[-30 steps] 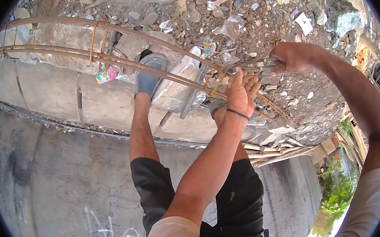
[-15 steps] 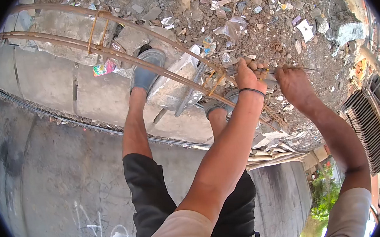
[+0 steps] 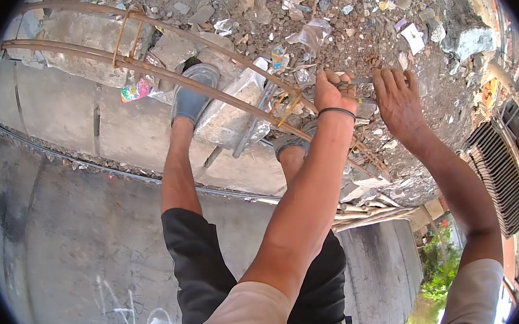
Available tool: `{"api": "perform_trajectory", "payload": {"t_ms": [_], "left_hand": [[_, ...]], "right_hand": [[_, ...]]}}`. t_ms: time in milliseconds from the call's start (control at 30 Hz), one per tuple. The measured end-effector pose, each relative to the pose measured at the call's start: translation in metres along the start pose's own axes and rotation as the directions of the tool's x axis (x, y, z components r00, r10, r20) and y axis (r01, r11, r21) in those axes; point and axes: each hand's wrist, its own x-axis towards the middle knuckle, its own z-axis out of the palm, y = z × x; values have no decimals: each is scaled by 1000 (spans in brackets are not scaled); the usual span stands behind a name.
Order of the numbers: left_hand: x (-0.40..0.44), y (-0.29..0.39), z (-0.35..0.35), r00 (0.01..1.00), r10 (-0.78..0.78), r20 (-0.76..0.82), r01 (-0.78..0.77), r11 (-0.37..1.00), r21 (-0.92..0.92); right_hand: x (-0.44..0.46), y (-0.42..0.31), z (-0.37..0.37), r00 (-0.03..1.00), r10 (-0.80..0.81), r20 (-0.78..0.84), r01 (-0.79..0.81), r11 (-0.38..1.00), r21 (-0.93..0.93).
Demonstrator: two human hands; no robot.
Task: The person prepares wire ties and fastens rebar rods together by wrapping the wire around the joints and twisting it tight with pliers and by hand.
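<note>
My left hand [image 3: 335, 90], a dark band at its wrist, is closed around a slim grey metal tool [image 3: 361, 81] with a yellow spot; its exact kind does not show. Two narrow arms of metal reach from this hand toward the right. My right hand [image 3: 396, 91] has its fingers bent over the far end of the upper arm, its back facing me. Just left of my left hand run long rusty rebars [image 3: 223, 94], tied with thin bent stirrups [image 3: 290, 111]. Their lower ends pass behind my left forearm.
My shoes [image 3: 196, 90] stand among concrete blocks [image 3: 236, 111] along a paved edge. Rubble, plastic scraps and a white piece of litter [image 3: 413, 39] cover the soil. Wooden poles [image 3: 372, 215] lie below, and a stack of ribbed sheets [image 3: 501, 178] stands at right.
My right hand has turned, its fingers now extended further over the metal, and it has shifted slightly right. My left hand keeps its grip and is a little higher. The view has shifted slightly.
</note>
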Motion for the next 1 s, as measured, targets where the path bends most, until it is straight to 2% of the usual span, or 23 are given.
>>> {"api": "perform_trajectory", "payload": {"t_ms": [67,100,167,200,233,267,300,333,400,433,467,500,533,567,600,667,733,800,867,900,933,967,1000], "left_hand": [[5,-8,-11,995,78,56,-79,997,18],[4,-6,-13,996,78,38,-79,996,49],[-12,2,-18,996,45,81,-51,996,75],[-24,6,-21,993,4,119,-16,995,99],[-32,9,-24,985,-19,173,1,995,100],[-33,8,-23,984,-26,174,7,994,109],[-26,7,-23,965,-50,256,32,997,77],[-20,7,-24,940,-66,336,57,998,37],[-9,9,-23,916,-71,394,46,996,71],[-3,10,-17,958,-47,282,27,997,74],[2,11,-13,986,-20,164,7,997,79],[3,11,-9,986,-20,167,8,997,75],[4,9,-4,993,5,115,-13,997,73],[4,8,-1,998,28,57,-32,997,73],[3,6,1,999,53,0,-52,996,76],[5,1,-2,1000,13,5,-14,997,75],[3,-4,-2,998,47,-35,-44,997,60],[0,-3,-5,998,70,-4,-69,994,87],[-8,0,-18,996,90,6,-90,988,124],[-18,5,-18,995,90,30,-94,980,176],[-21,6,-23,995,87,50,-96,970,225],[-19,4,-30,990,68,125,-91,978,189],[-21,5,-30,990,69,126,-93,977,190]], "right_hand": [[4,8,21,934,-32,356,-36,982,183],[13,12,23,936,-32,351,-37,982,187],[33,25,20,813,-167,558,-93,908,408],[42,32,16,813,-161,560,-102,907,409],[51,38,11,531,-255,808,-432,739,517],[56,42,10,203,-435,877,-740,518,429],[58,46,8,119,-536,836,-848,383,366],[61,47,4,119,-531,839,-844,391,368],[62,42,-13,240,-318,917,-694,604,391],[54,34,-22,529,-258,809,-394,769,503],[41,23,-31,525,-260,811,-395,769,502],[27,11,-37,760,-120,639,-236,865,443],[18,4,-38,927,-25,375,-104,942,320],[12,-4,-32,926,-27,376,-102,943,318],[5,-13,-22,962,2,273,-69,969,237],[-1,-16,-4,987,28,159,-52,988,149],[9,-3,16,953,-24,303,-15,992,126],[19,2,26,953,-36,302,-32,975,219],[24,1,40,892,-85,444,-93,927,364],[32,2,35,892,-85,444,-94,925,367],[42,6,20,697,-155,700,-307,818,486],[47,7,13,436,-287,853,-533,681,502],[49,11,21,437,-287,852,-533,680,503]]}}
